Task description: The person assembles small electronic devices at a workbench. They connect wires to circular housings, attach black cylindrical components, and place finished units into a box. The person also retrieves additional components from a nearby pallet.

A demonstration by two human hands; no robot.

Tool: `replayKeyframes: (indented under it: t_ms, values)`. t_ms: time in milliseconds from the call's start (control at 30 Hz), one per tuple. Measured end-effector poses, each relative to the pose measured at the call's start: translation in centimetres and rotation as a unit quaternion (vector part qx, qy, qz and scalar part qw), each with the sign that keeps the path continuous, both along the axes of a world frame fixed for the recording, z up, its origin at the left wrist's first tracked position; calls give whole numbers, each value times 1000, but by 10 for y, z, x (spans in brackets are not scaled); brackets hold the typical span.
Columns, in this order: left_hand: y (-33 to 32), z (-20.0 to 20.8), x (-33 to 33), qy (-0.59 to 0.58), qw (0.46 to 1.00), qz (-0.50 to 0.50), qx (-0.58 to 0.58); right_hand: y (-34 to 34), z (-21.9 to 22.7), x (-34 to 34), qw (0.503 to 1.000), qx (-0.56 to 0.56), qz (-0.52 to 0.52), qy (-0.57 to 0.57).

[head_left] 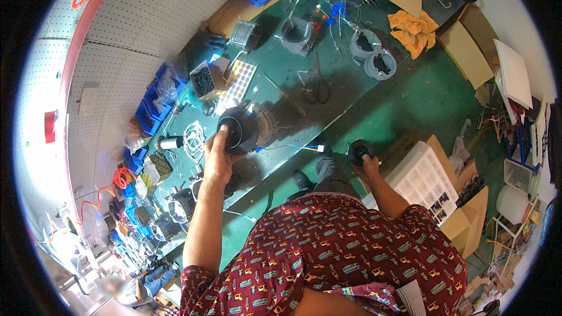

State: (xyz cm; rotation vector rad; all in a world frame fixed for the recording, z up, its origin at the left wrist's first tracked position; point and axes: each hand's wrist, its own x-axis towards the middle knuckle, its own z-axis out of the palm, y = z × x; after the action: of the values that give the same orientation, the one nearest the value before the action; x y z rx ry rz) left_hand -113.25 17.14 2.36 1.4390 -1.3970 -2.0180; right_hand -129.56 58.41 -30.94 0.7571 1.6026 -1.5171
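My left hand [218, 157] grips a black round housing [241, 124] over the green workbench [275, 167], with the thumb laid on its face. Thin wires ending in a white connector [320, 148] trail right from beside that housing. Out past the bench edge, my right hand [367, 167] is closed on a dark round part [357, 150] with a lighter rim; its exact kind is too small to tell. Just beyond the left-hand housing, a brownish ring-shaped piece [268, 126] is partly hidden.
Scissors [318, 89], grey rings [380, 64], a sheet of round stickers [239, 82] and a box of small black parts [205, 79] lie on the bench. An orange cloth [413, 32] sits at the far right. A white compartment tray [422, 178] stands by my right arm. Another person [140, 285] is at lower left.
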Motion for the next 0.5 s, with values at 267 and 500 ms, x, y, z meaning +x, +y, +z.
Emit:
replayKeyframes:
  t_ms: [267, 500]
  values:
    - [-5, -1, -5, -9, 1000, -11, 10, -15, 10, 0, 999, 35, 9, -29]
    - [-4, -11, 0, -42, 998, -46, -6, -9, -9, 5, 999, 37, 26, 1]
